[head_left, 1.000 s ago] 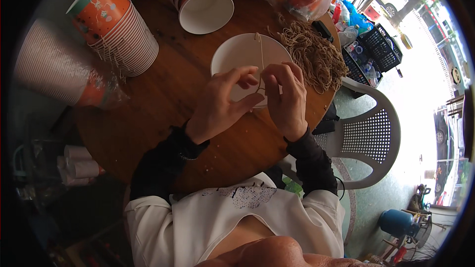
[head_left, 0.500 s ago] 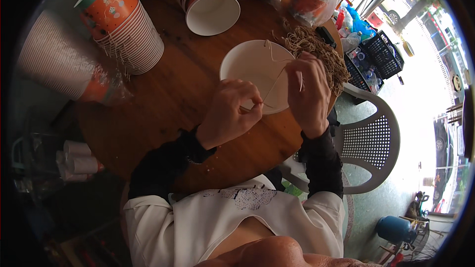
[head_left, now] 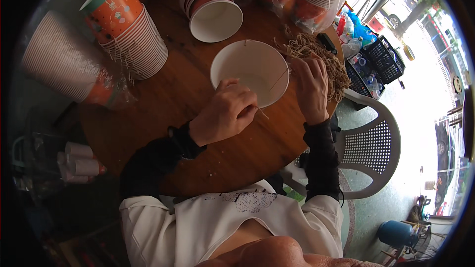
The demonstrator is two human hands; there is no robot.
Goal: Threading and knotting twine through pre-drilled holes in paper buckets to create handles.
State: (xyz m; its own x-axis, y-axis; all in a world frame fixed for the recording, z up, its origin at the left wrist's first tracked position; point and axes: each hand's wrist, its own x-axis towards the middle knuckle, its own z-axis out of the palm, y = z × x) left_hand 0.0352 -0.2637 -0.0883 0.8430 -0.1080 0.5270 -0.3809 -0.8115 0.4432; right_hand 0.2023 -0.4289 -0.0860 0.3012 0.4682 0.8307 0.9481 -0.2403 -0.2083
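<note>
A white paper bucket (head_left: 242,64) stands on the round wooden table (head_left: 217,165) in front of me, its inside facing up. My left hand (head_left: 227,111) is closed at its near left rim, pinching a thin tan string (head_left: 263,113) whose end sticks out past the fingertips. My right hand (head_left: 312,88) is beside the right rim with its fingers pinched together on the string. A thin stretch of string runs inside the bucket toward those fingers, and a small loop shows at the far rim. Behind my right hand lies a heap of tan strings (head_left: 316,52).
A tall stack of orange-and-green paper buckets (head_left: 143,44) stands at the left, beside a bagged stack (head_left: 59,59). More buckets (head_left: 217,20) lie on their side farther back. Bagged stacks (head_left: 316,5) line the far edge. A grey plastic chair (head_left: 386,168) stands to the right.
My right hand has lowered and moved to the bucket's right rim. The string between my hands, lifted across the opening before, now dips inside. The bucket appears shifted slightly left.
</note>
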